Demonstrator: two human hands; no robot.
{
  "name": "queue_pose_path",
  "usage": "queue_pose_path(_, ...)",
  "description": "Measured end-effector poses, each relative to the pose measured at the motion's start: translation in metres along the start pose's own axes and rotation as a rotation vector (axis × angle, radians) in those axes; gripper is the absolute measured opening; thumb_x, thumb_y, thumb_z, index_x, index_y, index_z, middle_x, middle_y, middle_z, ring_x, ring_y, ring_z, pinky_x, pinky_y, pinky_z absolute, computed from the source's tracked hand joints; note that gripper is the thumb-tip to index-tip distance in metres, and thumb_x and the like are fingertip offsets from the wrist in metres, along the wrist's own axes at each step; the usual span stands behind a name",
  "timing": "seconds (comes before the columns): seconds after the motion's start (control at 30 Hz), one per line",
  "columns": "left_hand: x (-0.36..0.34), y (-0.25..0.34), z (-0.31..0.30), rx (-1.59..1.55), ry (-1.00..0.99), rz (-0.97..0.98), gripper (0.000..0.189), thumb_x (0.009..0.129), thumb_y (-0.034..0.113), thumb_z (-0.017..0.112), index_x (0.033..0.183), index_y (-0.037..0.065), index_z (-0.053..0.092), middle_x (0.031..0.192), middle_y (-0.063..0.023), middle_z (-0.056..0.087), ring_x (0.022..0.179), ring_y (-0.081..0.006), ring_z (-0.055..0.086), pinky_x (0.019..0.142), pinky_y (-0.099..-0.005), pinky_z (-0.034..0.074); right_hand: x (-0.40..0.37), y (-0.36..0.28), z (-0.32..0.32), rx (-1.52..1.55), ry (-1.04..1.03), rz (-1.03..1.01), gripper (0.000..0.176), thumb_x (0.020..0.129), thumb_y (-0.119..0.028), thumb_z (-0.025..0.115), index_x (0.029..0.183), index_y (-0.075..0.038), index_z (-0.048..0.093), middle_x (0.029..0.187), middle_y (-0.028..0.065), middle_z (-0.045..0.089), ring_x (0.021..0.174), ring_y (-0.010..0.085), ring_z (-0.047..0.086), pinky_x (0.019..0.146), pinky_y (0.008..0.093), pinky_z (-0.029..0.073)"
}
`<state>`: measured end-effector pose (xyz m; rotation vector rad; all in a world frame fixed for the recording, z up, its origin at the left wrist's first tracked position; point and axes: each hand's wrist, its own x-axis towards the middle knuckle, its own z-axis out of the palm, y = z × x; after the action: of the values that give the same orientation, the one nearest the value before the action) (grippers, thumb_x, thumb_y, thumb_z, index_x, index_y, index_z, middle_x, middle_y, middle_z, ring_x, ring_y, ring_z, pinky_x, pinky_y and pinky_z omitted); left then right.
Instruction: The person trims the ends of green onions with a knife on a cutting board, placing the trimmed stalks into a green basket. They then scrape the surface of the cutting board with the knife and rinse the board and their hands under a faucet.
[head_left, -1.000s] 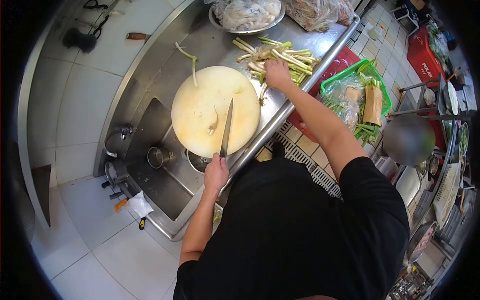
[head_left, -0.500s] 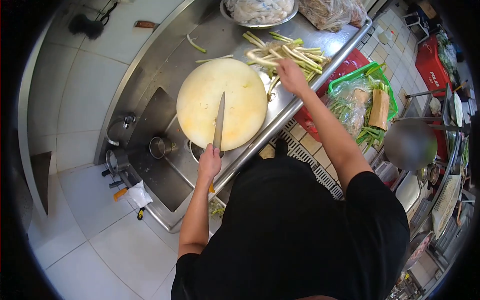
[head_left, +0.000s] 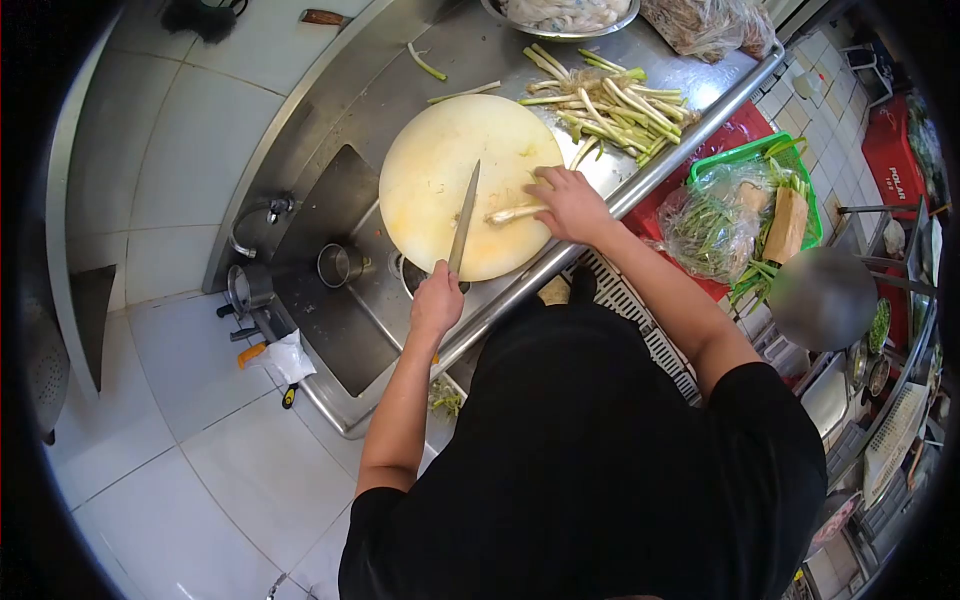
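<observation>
My left hand (head_left: 437, 300) is closed round the handle of a long kitchen knife (head_left: 465, 220), whose blade lies over the round cutting board (head_left: 430, 150) and points away from me. At the board's right side my right hand (head_left: 575, 208) grips a spring onion stalk (head_left: 515, 213), its pale root end sticking out to the left beside the blade. The rest of that stalk is hidden under my fingers. Beyond the board, a pile of spring onion stalks (head_left: 625, 110) lies on the steel counter.
Left of the board is a sink (head_left: 320, 220) with a metal cup (head_left: 341, 264) and a tap (head_left: 265, 210). A metal bowl (head_left: 565, 35) and a plastic bag (head_left: 700, 25) stand at the back. To the right, a green basket (head_left: 815, 225) holds bagged greens.
My right hand has come from the pile to the cutting board with a spring onion stalk. My left hand still holds the knife over the board. The view has shifted slightly.
</observation>
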<state>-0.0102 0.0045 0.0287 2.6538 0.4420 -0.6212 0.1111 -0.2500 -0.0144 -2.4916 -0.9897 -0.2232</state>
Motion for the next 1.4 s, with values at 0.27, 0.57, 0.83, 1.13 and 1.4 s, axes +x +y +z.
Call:
queue_pose_path(0.27, -0.045, 0.021, 0.007, -0.097, 0.163, 0.121, 0.019, 0.096, 0.019, 0.044, 0.105, 0.003, 0.048, 0.076, -0.0295, 0.062, 0.074, -0.0490, 0.061, 0.066, -0.0581, 0.046, -0.005, -0.016, 0.018, 0.163, -0.147, 0.244, 0.017, 0.088, -0.019, 0.058, 0.091, -0.002, 0.058, 0.090, 0.0164, 0.057, 0.076, 0.0334, 0.064, 0.067, 0.0426, 0.054)
queue_pose_path(0.57, -0.045, 0.025, 0.016, 0.010, 0.015, 0.001, 0.020, 0.095, 0.017, 0.042, 0.106, 0.001, 0.046, 0.087, -0.0303, 0.064, 0.081, -0.0487, 0.062, 0.074, -0.0583, 0.047, -0.004, -0.028, 0.028, 0.096, -0.157, 0.283, 0.015, 0.086, -0.014, 0.055, 0.087, 0.000, 0.056, 0.090, 0.0182, 0.057, 0.079, 0.0336, 0.064, 0.069, 0.0424, 0.054)
queue_pose_path(0.83, -0.027, 0.020, 0.016, 0.055, -0.093, -0.032, 0.022, 0.095, 0.021, 0.043, 0.104, 0.001, 0.046, 0.087, -0.0323, 0.063, 0.086, -0.0501, 0.062, 0.077, -0.0580, 0.047, 0.025, -0.003, -0.005, 0.385, -0.150, 0.377, 0.035, 0.082, -0.025, 0.063, 0.104, 0.003, 0.062, 0.096, 0.0239, 0.060, 0.094, 0.0398, 0.061, 0.086, 0.0453, 0.049)
queue_pose_path(1.13, -0.016, 0.011, 0.025, -0.026, -0.019, 0.042, 0.023, 0.095, 0.021, 0.046, 0.105, 0.000, 0.045, 0.085, -0.0328, 0.062, 0.085, -0.0505, 0.060, 0.077, -0.0576, 0.047, 0.098, 0.107, -0.038, -0.135, -0.494, 0.761, 0.047, 0.078, -0.028, 0.067, 0.116, -0.001, 0.059, 0.120, 0.0217, 0.059, 0.109, 0.0371, 0.059, 0.090, 0.0433, 0.049)
queue_pose_path(1.4, -0.018, 0.013, 0.016, -0.026, -0.057, 0.005, 0.023, 0.095, 0.024, 0.045, 0.104, 0.002, 0.046, 0.087, -0.0330, 0.062, 0.088, -0.0504, 0.061, 0.078, -0.0581, 0.046, 0.023, 0.136, -0.010, 0.135, 0.109, 0.941, 0.026, 0.081, -0.022, 0.065, 0.099, -0.005, 0.070, 0.092, 0.0181, 0.069, 0.086, 0.0353, 0.066, 0.079, 0.0416, 0.051)
